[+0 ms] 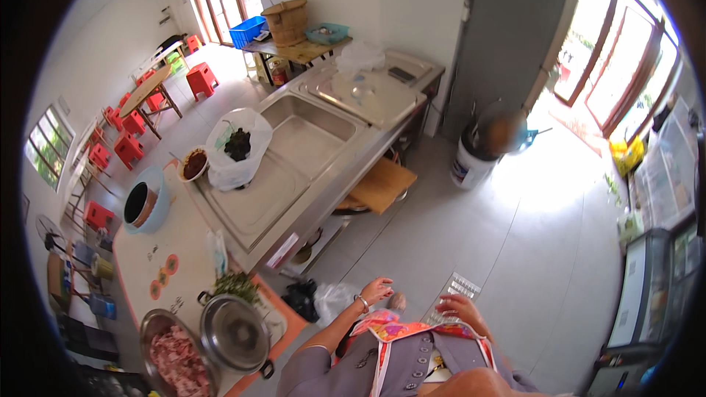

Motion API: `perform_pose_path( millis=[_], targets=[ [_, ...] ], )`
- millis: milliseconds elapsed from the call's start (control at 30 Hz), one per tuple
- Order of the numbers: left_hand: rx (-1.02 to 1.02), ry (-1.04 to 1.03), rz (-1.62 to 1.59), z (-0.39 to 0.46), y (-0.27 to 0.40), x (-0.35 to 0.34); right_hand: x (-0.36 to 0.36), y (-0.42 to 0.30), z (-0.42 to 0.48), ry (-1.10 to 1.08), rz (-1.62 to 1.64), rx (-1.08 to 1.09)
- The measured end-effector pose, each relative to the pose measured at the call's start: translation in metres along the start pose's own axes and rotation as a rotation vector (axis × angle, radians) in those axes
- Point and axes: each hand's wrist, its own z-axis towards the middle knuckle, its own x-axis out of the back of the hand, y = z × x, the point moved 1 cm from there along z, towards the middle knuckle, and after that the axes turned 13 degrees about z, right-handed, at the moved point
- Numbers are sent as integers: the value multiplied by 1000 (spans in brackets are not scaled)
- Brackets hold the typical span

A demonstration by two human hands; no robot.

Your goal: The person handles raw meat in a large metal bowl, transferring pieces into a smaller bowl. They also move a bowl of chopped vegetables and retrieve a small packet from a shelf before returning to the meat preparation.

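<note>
My left hand [377,290] is held in front of my waist, its fingers loosely bent and nothing in it. A bracelet circles that wrist. On the other side my right hand [456,307] hovers over the floor by my apron [394,331], also holding nothing. To the left, a metal bowl of cut raw meat [177,361] sits on a printed table [185,264]. Beside it is a two-handled steel pot [234,333], with leafy greens [237,285] lying behind it. A clear plastic bag [333,303] and a black bag [302,298] lie near my left hand.
Ahead is a stainless-steel counter [259,198] with a rectangular basin [309,127], a bag of dark food [238,146] and a bowl of brown sauce [194,164]. A wooden board [383,184] juts out below. A white bucket [471,162] and a floor drain [463,285] are on the right.
</note>
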Motion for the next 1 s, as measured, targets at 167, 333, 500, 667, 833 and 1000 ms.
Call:
perform_pose_path(
  millis=[167, 333, 500, 667, 833, 1000],
  targets=[
    [-123, 98, -58, 105, 95, 22, 52, -109, 87, 89, -60, 31],
    [-154, 286, -145, 181, 148, 66, 98, -181, 186, 131, 204, 74],
    [-400, 549, -268, 258, 250, 145, 134, -287, 320, 92, 136, 103],
    [-378, 729, -362, 363, 358, 226, 142, -445, 508, -11, 55, 324],
    [-281, 777, -395, 520, 426, 294, 100, -570, 696, -71, 24, 519],
    [-140, 867, -441, 679, 440, 354, 90, -606, 850, -64, 0, 576]
  ],
)
